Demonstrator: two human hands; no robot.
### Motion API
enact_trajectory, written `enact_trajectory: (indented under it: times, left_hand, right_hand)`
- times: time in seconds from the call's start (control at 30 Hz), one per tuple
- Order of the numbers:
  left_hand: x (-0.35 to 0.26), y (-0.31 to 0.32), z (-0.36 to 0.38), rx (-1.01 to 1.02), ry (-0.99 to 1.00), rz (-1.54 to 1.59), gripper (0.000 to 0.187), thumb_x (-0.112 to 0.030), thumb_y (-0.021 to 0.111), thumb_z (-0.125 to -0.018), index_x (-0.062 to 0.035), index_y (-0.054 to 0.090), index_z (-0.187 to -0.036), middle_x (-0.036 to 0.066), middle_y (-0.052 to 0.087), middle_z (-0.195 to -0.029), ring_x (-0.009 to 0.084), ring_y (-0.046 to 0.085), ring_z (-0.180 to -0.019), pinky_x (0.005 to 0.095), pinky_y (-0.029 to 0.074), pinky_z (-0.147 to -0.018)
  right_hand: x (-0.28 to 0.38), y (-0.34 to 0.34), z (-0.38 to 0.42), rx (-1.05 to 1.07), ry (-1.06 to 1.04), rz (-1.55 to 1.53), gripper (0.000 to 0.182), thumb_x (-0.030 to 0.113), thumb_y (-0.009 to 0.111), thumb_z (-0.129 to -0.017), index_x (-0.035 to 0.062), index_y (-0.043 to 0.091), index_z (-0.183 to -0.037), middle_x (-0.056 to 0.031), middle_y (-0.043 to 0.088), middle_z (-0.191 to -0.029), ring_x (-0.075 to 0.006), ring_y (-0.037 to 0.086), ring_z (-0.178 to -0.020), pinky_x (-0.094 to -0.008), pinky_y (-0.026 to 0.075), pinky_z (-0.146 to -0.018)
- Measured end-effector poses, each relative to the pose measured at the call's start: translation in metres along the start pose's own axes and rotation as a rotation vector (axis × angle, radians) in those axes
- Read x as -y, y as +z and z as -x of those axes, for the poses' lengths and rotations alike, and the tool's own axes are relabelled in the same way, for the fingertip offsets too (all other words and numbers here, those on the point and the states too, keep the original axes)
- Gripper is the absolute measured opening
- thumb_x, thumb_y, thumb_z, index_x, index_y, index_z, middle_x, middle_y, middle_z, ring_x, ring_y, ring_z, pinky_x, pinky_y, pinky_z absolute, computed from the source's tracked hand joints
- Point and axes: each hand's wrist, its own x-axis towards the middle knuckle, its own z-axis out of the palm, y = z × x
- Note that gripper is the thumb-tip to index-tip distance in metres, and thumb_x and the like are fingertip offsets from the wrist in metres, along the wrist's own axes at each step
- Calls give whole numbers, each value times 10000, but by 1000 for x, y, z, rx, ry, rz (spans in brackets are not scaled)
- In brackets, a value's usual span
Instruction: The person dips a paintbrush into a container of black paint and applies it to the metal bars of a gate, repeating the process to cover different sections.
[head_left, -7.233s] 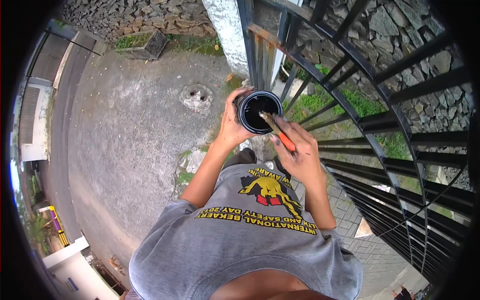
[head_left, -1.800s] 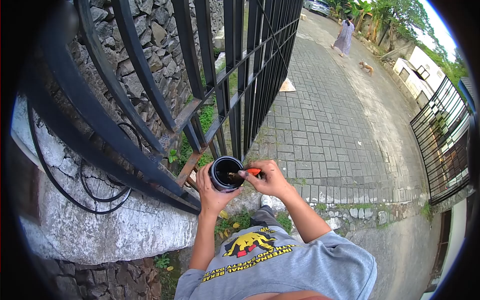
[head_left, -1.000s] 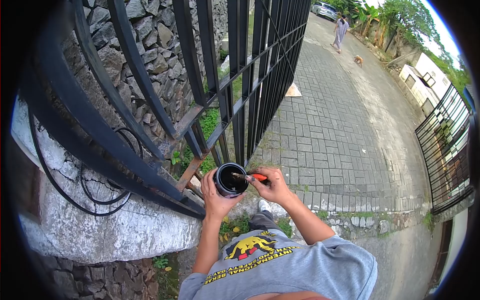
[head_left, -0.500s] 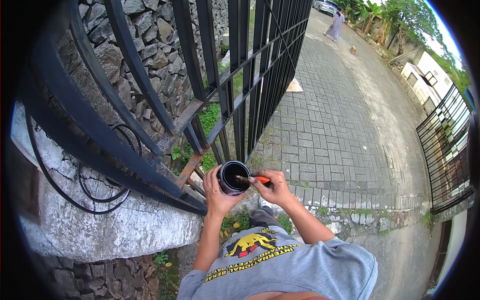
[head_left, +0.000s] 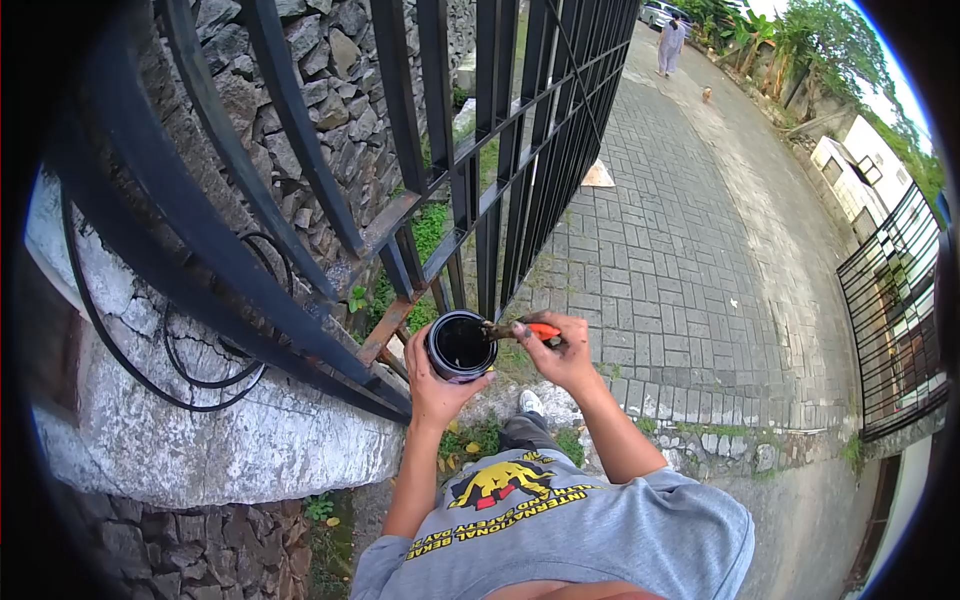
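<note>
My left hand (head_left: 433, 396) is wrapped round a small can (head_left: 458, 374) of black paint, held upright with its mouth toward me. In my right hand (head_left: 566, 356) is a paintbrush (head_left: 541, 330) with an orange handle, its dark bristles right at the can's right rim. Black smudges mark the fingers of the right hand. Close beyond the can stands a black metal gate (head_left: 487, 215), with a rusty brown crosspiece (head_left: 385, 332) low on it near my left hand.
A whitewashed ledge (head_left: 230, 450) with a looped black cable (head_left: 120, 368) lies at the left, below a stone wall (head_left: 330, 90). Grey paving (head_left: 660, 260) stretches ahead. Far off are a person (head_left: 671, 47) and a small dog (head_left: 707, 94). Another black gate (head_left: 890, 310) stands at right.
My right hand has drawn the paintbrush up and to the right, from inside the can to its rim. The distant person has moved slightly along the road.
</note>
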Motion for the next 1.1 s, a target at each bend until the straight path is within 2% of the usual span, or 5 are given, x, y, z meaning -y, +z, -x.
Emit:
enact_trajectory:
  times: [0.33, 0.57, 0.83, 1.03, 1.1]
  left_hand:
    - [7, -16, -2, -115, -39, 37, 994, -252, 1026, -559, -6, 499, -1366, 172, 592, -1298, 330, 585, -1229, 439, 458, -1075]
    - [9, -24, 5, -152, -60, 16, 1020, -324, 1023, -563, -4, 497, -1376, 183, 571, -1303, 366, 540, -1257, 481, 438, -1087]
    - [10, -31, 29, -186, -88, -76, 1062, -351, 1021, -567, 21, 484, -1404, 202, 587, -1316, 364, 607, -1226, 458, 490, -1056]
    - [9, -35, 42, -171, -132, -52, 1077, -380, 1021, -563, 18, 470, -1398, 203, 563, -1306, 378, 582, -1233, 476, 476, -1065]
    - [6, -39, 45, -145, -169, 0, 1072, -392, 1013, -582, 10, 451, -1401, 199, 521, -1329, 387, 529, -1274, 492, 444, -1096]
  right_hand:
    - [16, 3, -33, -151, -224, -28, 133, 109, 787, -873, -16, 746, -851, -103, 715, -695, -185, 698, -603, -284, 522, -603]
    - [32, -6, -57, -226, 16, -86, 197, 141, 771, -946, -52, 744, -921, -62, 707, -715, -95, 624, -624, -261, 492, -573]
    - [56, 7, -144, -344, -88, -562, 261, 104, 819, -911, -93, 724, -1053, -117, 739, -841, -126, 700, -743, -263, 600, -693]
    - [70, 29, -186, -93, -211, -217, 266, 91, 857, -847, -61, 733, -1027, -79, 747, -844, -91, 690, -805, -258, 567, -724]
    - [69, 34, -193, -29, -379, -12, 266, 80, 853, -783, -24, 732, -995, -118, 717, -781, -129, 653, -686, -270, 539, -680]
